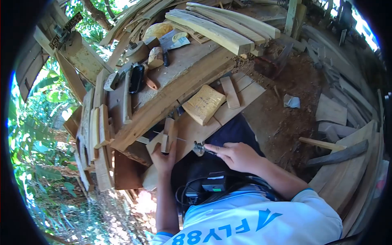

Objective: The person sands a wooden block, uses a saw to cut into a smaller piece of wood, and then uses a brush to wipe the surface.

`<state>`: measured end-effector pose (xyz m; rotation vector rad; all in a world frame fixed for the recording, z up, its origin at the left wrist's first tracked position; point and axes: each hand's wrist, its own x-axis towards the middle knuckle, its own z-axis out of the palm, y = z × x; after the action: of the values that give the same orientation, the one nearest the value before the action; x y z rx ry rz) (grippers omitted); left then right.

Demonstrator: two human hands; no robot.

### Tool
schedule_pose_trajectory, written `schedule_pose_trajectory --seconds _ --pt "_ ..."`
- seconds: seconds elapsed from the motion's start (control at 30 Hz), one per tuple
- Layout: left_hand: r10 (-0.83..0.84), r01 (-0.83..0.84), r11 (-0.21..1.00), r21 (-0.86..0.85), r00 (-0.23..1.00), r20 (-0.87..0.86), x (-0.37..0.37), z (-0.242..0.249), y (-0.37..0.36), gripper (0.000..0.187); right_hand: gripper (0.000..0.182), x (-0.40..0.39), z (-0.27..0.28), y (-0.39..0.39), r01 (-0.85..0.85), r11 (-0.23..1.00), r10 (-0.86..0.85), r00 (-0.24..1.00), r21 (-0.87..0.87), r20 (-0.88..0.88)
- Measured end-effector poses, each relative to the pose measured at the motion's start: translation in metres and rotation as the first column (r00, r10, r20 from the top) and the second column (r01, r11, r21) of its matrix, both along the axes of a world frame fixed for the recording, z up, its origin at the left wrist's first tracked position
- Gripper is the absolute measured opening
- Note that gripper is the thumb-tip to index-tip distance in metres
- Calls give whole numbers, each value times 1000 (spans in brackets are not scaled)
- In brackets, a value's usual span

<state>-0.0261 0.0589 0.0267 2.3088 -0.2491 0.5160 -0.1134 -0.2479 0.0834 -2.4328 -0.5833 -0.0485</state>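
Observation:
My left hand (164, 160) is closed around a small wooden block (167, 135), held upright near the bench's front edge. In my right hand (241, 157) is a small metal tool (199, 148) with a dark handle; its exact kind is not clear. The index finger lies stretched along it, and its tip points toward the wooden block, apart from it. Below both hands is a low board (196, 134). On that board, beyond the tool, lie a worn yellowish square pad (204, 104) and a short wooden piece (230, 92).
A thick workbench (179, 81) carries a black tray-like object (136, 79), an orange-brown handle (151, 83), a round wood piece (155, 58) and long planks (210, 30). More boards (343, 171) are stacked at right. Wood offcuts (98, 126) stand at left.

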Motion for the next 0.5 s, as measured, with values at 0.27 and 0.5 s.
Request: schedule_pose_trajectory --seconds 0.27,0.5 --pt "-24 50 979 -198 991 131 -2 -4 -15 37 56 -12 10 -13 -40 998 45 993 45 -109" --pt "115 -132 938 -320 991 -70 16 -37 13 60 55 33 28 16 -76 997 73 988 -14 -139"
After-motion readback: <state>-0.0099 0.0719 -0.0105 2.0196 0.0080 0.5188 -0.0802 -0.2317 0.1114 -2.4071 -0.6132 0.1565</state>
